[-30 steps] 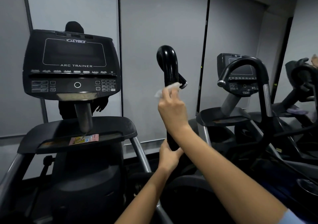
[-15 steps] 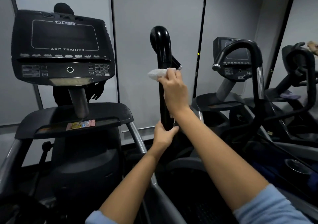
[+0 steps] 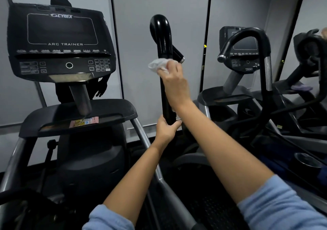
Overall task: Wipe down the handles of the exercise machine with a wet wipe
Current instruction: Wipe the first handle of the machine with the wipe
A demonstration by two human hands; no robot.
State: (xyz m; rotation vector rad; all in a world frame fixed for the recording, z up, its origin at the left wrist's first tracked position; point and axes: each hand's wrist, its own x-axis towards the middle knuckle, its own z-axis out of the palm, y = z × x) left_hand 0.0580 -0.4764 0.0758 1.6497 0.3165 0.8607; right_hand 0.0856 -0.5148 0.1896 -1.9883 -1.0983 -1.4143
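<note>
Two hands worked on one big exercise machine [image 3: 74, 141]. Its tall black handle [image 3: 163, 40] stood up in the middle, hard, smooth and likely slippery when wet. The left hand [image 3: 166, 130] gripped the handle low down to steady it. The right hand [image 3: 174, 83] squeezed a soft, light wet wipe [image 3: 157, 65] against the handle, just under its curved top. The handle's far side was hidden, so maybe it was still dirty.
</note>
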